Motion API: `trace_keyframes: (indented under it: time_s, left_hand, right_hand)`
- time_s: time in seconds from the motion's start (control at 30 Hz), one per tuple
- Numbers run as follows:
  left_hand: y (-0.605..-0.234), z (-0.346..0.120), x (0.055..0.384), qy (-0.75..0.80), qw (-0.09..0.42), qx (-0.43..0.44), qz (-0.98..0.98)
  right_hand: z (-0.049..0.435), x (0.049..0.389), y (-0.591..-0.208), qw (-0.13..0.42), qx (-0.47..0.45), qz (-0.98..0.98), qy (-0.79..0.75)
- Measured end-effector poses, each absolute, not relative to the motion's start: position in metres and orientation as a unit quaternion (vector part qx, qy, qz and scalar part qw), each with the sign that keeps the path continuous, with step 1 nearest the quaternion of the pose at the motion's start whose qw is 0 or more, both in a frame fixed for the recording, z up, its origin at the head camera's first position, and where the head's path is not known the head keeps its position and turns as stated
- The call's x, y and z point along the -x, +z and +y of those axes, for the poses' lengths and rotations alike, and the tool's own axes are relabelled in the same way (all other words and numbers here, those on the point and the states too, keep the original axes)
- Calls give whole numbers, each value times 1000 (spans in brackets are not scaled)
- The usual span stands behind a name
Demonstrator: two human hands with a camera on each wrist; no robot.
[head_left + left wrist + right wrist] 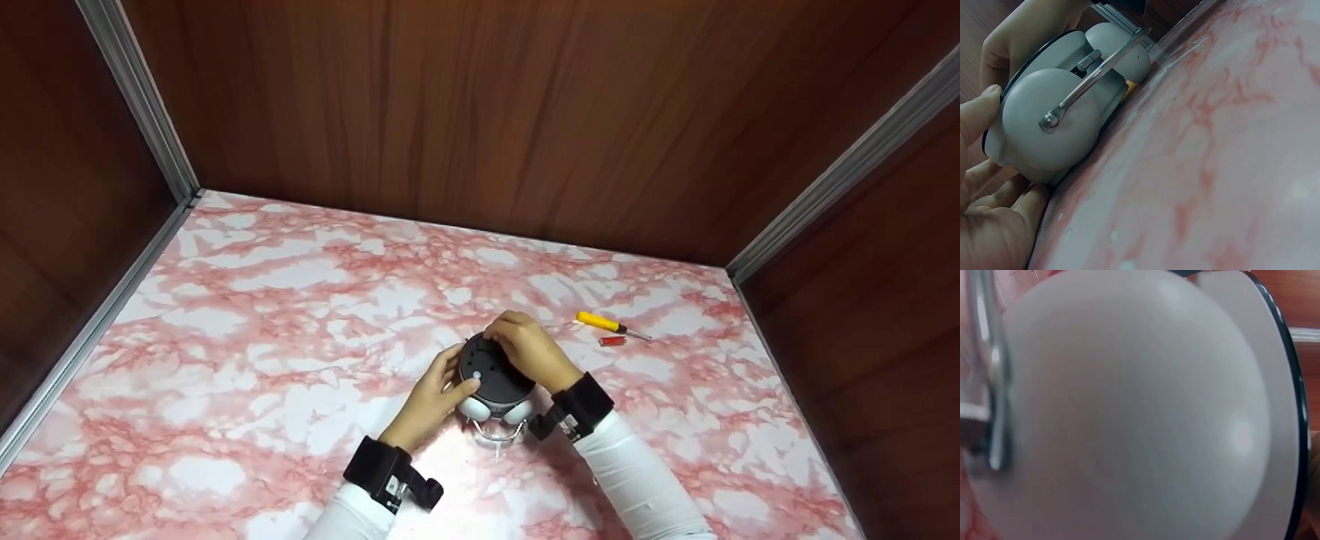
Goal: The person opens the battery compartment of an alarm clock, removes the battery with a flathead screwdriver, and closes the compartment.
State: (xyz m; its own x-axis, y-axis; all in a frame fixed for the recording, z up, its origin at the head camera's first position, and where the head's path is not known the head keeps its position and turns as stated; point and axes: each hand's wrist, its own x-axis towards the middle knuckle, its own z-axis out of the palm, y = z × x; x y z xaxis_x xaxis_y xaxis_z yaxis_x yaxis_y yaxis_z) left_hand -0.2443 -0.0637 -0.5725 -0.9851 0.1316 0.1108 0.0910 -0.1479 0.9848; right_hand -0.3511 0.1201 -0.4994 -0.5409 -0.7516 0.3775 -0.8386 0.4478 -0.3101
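Note:
A white twin-bell alarm clock (501,379) lies face down, its black back turned up and its two bells and wire handle toward me. My left hand (433,394) grips the clock's left side, thumb on the back's edge and fingers round the casing, as the left wrist view also shows. With bent fingers, my right hand (529,349) touches the far right part of the black back; I cannot tell whether it pinches something there. One white bell (1129,405) fills most of the right wrist view, beside part of the metal handle (994,382).
Right of the clock, a yellow-handled screwdriver (600,322) lies on the red-and-white marbled tabletop (300,322). Just below it is a small red battery (613,340). Dark wood panels (450,112) with metal corner rails (142,97) close off the back and sides.

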Motion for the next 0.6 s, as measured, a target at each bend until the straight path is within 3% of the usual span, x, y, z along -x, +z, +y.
trace_keyframes:
  time_s: [0.6]
  left_hand:
    - [-572,-64,243,750,16,-87,656]
  right_hand:
    - [117,351,-504,113,-490,-832,236]
